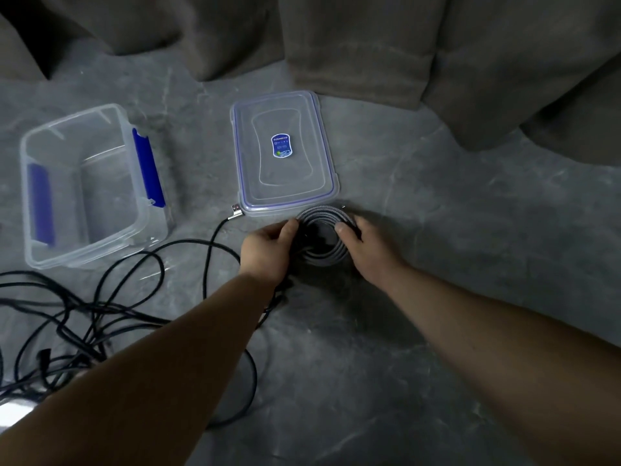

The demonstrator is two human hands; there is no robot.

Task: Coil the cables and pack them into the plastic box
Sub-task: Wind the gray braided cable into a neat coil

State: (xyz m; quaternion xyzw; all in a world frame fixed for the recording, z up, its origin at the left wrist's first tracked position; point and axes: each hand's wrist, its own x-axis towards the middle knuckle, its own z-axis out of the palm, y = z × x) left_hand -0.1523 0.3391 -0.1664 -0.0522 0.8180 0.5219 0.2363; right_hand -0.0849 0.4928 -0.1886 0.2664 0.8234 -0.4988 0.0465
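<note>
While both hands grip one grey cable coil (324, 238) over the grey floor (437, 264), the left hand (268, 247) pinches its left edge and the right hand (359, 245) curls round its right edge. That coil looks nearly wound, though it is not yet packed: the plastic box (90, 186) stands open and empty, well apart to the left. Its lid (284, 153) lies just beyond the coil. Most work seems left, since a tangle of black cables (77, 317) sprawls loose at lower left, one plug (235, 211) touching the lid's corner. Curtains (369, 45) hang behind.
</note>
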